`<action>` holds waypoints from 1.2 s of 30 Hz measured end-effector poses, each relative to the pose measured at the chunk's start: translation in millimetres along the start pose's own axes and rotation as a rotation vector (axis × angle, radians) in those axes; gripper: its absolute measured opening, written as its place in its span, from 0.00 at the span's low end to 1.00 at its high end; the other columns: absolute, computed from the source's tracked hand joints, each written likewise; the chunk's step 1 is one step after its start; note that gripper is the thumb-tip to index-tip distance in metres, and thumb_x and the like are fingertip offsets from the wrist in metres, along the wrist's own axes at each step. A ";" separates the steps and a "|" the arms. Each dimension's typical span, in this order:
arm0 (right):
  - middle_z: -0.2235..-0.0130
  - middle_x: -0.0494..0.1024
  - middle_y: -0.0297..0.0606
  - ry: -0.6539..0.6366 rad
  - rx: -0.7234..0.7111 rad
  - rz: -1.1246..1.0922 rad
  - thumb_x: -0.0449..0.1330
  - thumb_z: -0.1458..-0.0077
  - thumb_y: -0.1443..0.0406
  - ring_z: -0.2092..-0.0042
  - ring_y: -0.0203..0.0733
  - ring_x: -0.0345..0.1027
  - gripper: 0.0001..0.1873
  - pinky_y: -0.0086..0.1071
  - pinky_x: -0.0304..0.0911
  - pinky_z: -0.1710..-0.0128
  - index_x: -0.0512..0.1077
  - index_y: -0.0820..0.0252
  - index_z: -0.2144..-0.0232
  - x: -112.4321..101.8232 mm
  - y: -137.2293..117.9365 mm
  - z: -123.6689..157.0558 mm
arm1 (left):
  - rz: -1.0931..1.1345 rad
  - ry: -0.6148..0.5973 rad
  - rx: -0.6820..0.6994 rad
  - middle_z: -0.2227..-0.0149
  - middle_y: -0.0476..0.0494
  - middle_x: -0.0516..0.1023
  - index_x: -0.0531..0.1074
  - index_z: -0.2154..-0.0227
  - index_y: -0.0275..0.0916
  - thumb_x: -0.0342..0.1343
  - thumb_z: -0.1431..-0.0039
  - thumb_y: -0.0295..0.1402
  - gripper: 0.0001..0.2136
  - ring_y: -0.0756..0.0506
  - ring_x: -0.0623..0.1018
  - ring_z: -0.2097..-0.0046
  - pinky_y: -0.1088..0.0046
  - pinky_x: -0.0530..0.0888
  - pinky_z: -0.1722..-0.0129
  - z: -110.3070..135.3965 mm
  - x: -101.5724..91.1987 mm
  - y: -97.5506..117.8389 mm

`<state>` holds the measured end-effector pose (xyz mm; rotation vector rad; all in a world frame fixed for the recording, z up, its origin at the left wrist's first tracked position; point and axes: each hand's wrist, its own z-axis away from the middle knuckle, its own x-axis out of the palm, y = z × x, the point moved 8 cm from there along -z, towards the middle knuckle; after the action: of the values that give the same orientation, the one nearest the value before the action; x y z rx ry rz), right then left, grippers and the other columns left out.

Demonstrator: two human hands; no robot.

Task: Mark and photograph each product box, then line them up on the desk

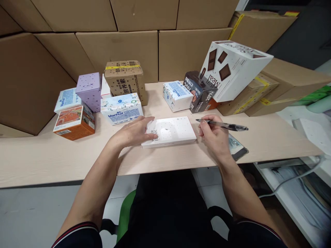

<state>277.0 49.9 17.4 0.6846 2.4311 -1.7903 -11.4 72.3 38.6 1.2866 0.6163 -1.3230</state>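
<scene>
Stacked cartons (124, 48) back your pale surface (64, 155).
Your left fingers (148, 137) spread on a white box (178, 129); your right fingers (205, 128) pinch a pen (235, 127).

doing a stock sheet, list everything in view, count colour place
desk: 1, pale wood, middle
power bank box: 1, white, centre
pen: 1, black, in right grip
Manhua packs: 3, white, two left, one centre
purple box: 1, purple, left
barcoded box: 1, orange, left
printed carton: 1, brown, left rear
dark box: 1, black, right
Meal box: 1, white, right, tilted
other cartons: several, brown, back and sides
flat packet: 1, pale, by right grip
chair: 1, green, bottom
cable: 1, grey, lower right
edge clutter: uncounted, mixed, right
left grip: 1, bare, on power bank box
right grip: 1, bare, around pen
</scene>
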 end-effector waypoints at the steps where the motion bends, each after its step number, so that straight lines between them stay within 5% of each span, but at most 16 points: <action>1: 0.68 0.77 0.31 0.014 -0.047 0.071 0.58 0.36 0.59 0.72 0.37 0.70 0.07 0.34 0.69 0.68 0.71 0.54 0.58 -6.6 -4.8 3.3 | -0.008 -0.002 -0.004 0.38 0.38 0.71 0.58 0.29 0.47 0.55 0.40 0.55 0.39 0.33 0.76 0.42 0.62 0.72 0.45 0.5 -0.6 -0.6; 6: 0.46 0.79 0.48 -0.255 -0.271 0.666 0.52 0.35 0.69 0.50 0.53 0.77 0.20 0.45 0.71 0.51 0.73 0.59 0.44 -5.3 -22.8 24.1 | -0.064 -0.017 -0.061 0.37 0.39 0.71 0.57 0.29 0.50 0.53 0.38 0.55 0.37 0.32 0.77 0.43 0.59 0.73 0.48 2.6 -3.3 -7.6; 10: 0.39 0.75 0.51 -0.505 -0.153 1.051 0.47 0.35 0.75 0.54 0.55 0.79 0.27 0.42 0.70 0.62 0.69 0.60 0.38 14.2 -13.5 30.6 | -0.071 -0.015 -0.061 0.36 0.39 0.70 0.56 0.29 0.52 0.52 0.38 0.54 0.36 0.32 0.76 0.42 0.58 0.72 0.46 2.3 -3.8 -9.4; 15: 0.42 0.77 0.49 -0.583 -0.155 1.209 0.46 0.33 0.75 0.57 0.52 0.79 0.28 0.39 0.66 0.68 0.66 0.57 0.36 36.4 -17.0 28.0 | -0.046 -0.017 -0.041 0.36 0.40 0.70 0.57 0.29 0.51 0.52 0.39 0.54 0.36 0.34 0.77 0.43 0.59 0.72 0.47 1.5 -3.2 -9.7; 18: 0.43 0.77 0.50 -0.544 -0.199 1.184 0.48 0.34 0.74 0.54 0.53 0.78 0.30 0.40 0.69 0.64 0.63 0.55 0.32 31.5 -18.7 27.1 | -0.045 -0.013 -0.043 0.37 0.40 0.71 0.57 0.29 0.51 0.53 0.39 0.55 0.36 0.34 0.77 0.43 0.61 0.72 0.47 1.8 -4.1 -9.8; 21: 0.41 0.76 0.56 -0.359 -0.213 1.183 0.53 0.31 0.65 0.47 0.63 0.72 0.27 0.51 0.70 0.54 0.63 0.59 0.32 0.1 -15.8 22.3 | -0.052 -0.009 -0.044 0.37 0.40 0.71 0.58 0.29 0.51 0.52 0.39 0.54 0.36 0.34 0.77 0.43 0.61 0.72 0.48 2.3 -5.0 -9.1; 23: 0.38 0.72 0.62 -0.242 -0.139 1.187 0.59 0.35 0.52 0.43 0.72 0.68 0.35 0.61 0.68 0.51 0.63 0.61 0.31 -29.8 -3.6 17.8 | -0.055 -0.009 -0.040 0.37 0.39 0.72 0.58 0.29 0.51 0.52 0.39 0.55 0.36 0.33 0.77 0.44 0.61 0.72 0.49 2.2 -5.1 -8.5; 26: 0.37 0.71 0.64 -0.277 0.031 1.111 0.62 0.42 0.42 0.41 0.76 0.66 0.47 0.64 0.67 0.50 0.61 0.62 0.30 -60.2 29.5 13.9 | -0.055 -0.007 -0.033 0.38 0.39 0.72 0.59 0.29 0.51 0.53 0.39 0.55 0.36 0.33 0.77 0.43 0.61 0.72 0.49 1.6 -5.3 -8.3; 29: 0.40 0.76 0.60 -0.339 0.028 0.995 0.59 0.40 0.44 0.40 0.69 0.68 0.43 0.59 0.66 0.45 0.63 0.64 0.32 -65.1 46.3 13.1 | -0.050 -0.005 -0.031 0.38 0.40 0.72 0.59 0.30 0.50 0.53 0.39 0.55 0.36 0.34 0.76 0.42 0.62 0.72 0.48 1.0 -5.8 -8.7; 36: 0.48 0.82 0.54 -0.144 -0.027 0.776 0.64 0.47 0.51 0.45 0.64 0.73 0.35 0.58 0.64 0.42 0.73 0.61 0.41 -68.6 31.6 16.3 | -0.020 -0.016 -0.027 0.39 0.38 0.72 0.59 0.30 0.49 0.54 0.39 0.55 0.37 0.35 0.77 0.45 0.62 0.73 0.48 2.0 -6.3 -7.7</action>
<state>347.1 20.3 3.6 1.2222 1.7199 -1.4096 -20.6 74.5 42.3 1.2498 0.6352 -1.3355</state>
